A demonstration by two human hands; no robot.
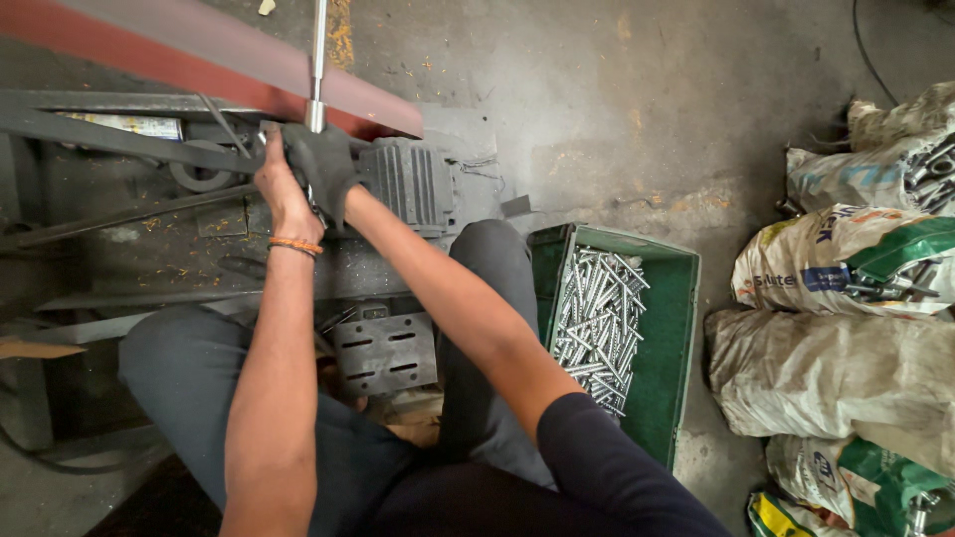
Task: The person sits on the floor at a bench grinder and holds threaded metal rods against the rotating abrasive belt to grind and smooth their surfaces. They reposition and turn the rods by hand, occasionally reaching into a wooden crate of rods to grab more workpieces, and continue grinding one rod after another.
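Note:
My right hand [320,164] wears a dark work glove and grips the lower end of a shiny metal rod [317,60] that stands upright against a moving reddish belt [219,55]. My bare left hand [276,179], with an orange band at the wrist, is closed beside the glove on the same rod end. Both hands are pressed together at the grey machine [403,184] in front of my knees.
A green plastic crate [668,328] holding several silver rods [597,323] sits on the concrete floor at my right. Filled woven sacks [846,328] are stacked further right. A slotted grey steel plate [386,353] lies between my legs. Grey steel bars cross at the left.

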